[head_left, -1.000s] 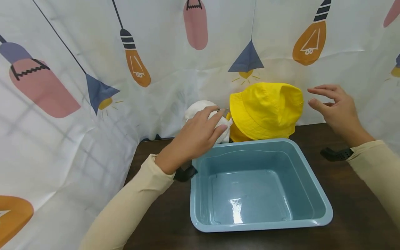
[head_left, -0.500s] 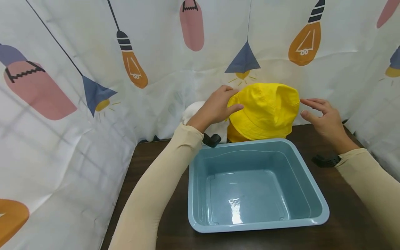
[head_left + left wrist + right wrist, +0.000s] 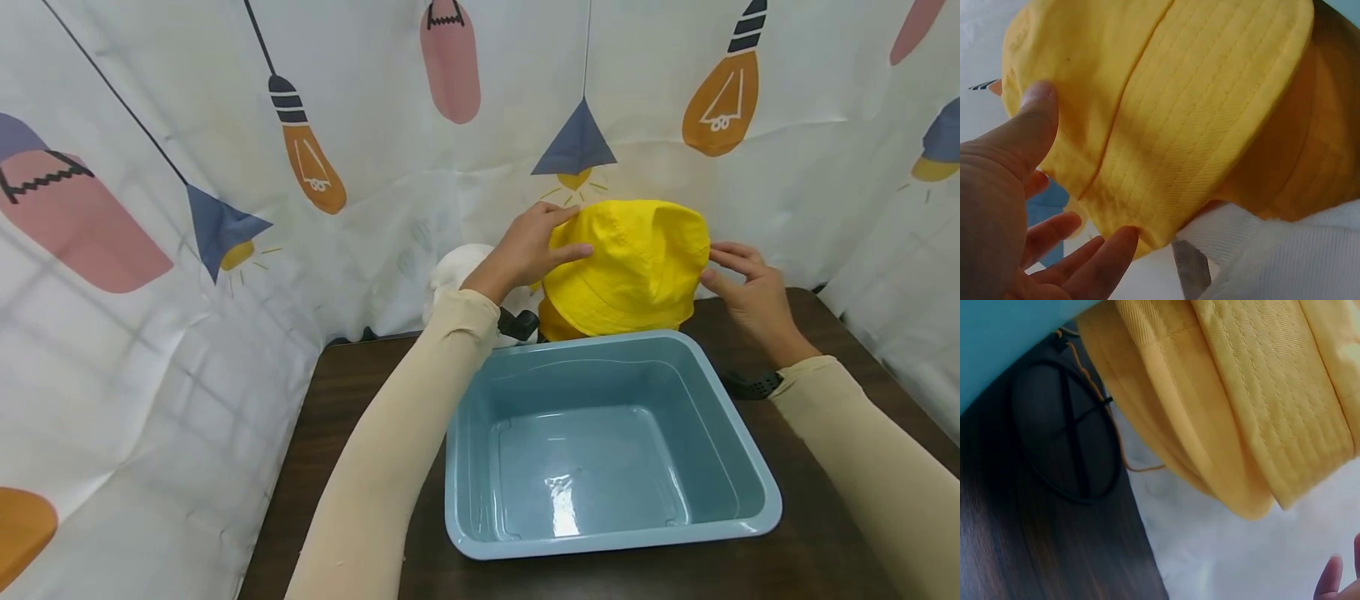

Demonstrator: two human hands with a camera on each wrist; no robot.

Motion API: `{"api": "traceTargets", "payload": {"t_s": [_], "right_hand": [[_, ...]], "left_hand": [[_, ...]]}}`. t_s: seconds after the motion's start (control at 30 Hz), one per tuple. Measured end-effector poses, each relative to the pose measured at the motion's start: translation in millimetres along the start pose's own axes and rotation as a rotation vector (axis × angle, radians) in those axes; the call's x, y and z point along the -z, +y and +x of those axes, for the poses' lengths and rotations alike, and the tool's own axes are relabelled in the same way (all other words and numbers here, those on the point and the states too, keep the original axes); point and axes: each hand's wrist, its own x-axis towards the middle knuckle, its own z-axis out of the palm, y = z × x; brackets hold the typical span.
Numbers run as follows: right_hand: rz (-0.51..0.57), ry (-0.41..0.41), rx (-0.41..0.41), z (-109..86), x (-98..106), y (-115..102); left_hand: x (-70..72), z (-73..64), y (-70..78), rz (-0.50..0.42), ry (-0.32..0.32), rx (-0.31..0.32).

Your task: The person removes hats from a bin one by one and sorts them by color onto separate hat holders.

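Note:
A yellow bucket hat [image 3: 630, 267] rests behind the basin, against the printed cloth, over a darker yellow hat brim [image 3: 557, 321]. My left hand [image 3: 525, 248] is at its left side. In the left wrist view, the thumb [image 3: 1040, 109] lies over the crown and one fingertip touches the brim edge; the other fingers are spread loosely. My right hand [image 3: 753, 296] is at the hat's right side, fingers extended; in the right wrist view its fingertips [image 3: 1330, 575] appear apart from the brim. A white cloth item [image 3: 452, 271], partly hidden by my left wrist, sits left of the hats.
A blue-grey plastic basin [image 3: 585, 546] stands in front of the hats on the dark wooden table [image 3: 352, 392]. Printed white cloth [image 3: 390, 167] rises behind and at the sides. In the right wrist view, a black hoop-shaped thing [image 3: 1113, 434] and thin cords lie near the hats.
My left hand has moved right, from above the white item to the yellow hat's left side. My right hand has come in leftward to the hat's right side. The hat stays in place.

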Motion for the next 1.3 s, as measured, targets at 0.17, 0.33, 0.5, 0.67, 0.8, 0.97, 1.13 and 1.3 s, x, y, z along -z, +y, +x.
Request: {"api": "traceTargets", "payload": {"t_s": [0.17,0.33,0.5,0.67,0.8,0.97,1.13,1.3], "right_hand": [[0.025,0.017,-0.02,1.1,-6,-3],[0.1,0.048,-0.02,4.5,-10,-6],[0.27,0.061,0.019,7.6,-11,-12],[0.306,0.046,0.039,8.1,-13,-16],[0.215,0.015,0.03,7.8,-16,-15],[0.149,-0.02,0.018,8.3,-19,-14],[0.072,-0.04,0.0,10.4,-18,-15],[0.076,-0.055,-0.012,13.4,-17,-16]], "left_hand": [[-2.7,3.9,-4.3,-0.03,-0.001,-0.026],[-6.6,10.5,-4.7,-0.097,-0.004,-0.078],[-9.3,17.7,-0.5,-0.112,-0.004,-0.096],[-8.3,19.4,-0.5,-0.05,0.032,-0.084],[-8.4,18.0,-4.3,-0.036,0.084,-0.09],[-10.3,16.8,-6.0,-0.096,0.102,-0.131],[-11.1,16.2,-4.6,-0.133,0.099,-0.13],[-12.7,17.6,-3.9,-0.114,0.177,-0.127]]}}
